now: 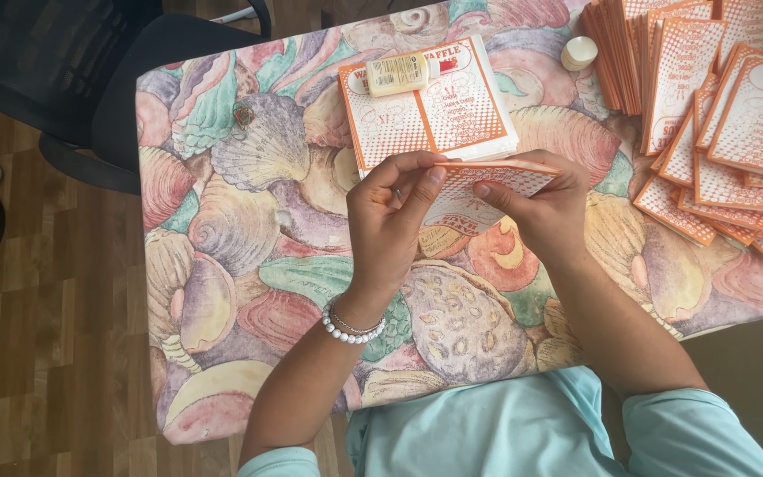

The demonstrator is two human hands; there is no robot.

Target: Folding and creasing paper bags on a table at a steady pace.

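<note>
While both hands grip it above the shell-patterned tablecloth (249,230), the orange-and-white printed paper sheet (487,181) lies with its long axis left to right: left hand (390,221) pinches the near-left edge, right hand (545,208) the right end, equally near.

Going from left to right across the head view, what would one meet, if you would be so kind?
Black chair → left hand → folded orange-and-white paper → right hand → spread pile of orange-and-white sheets.
</note>
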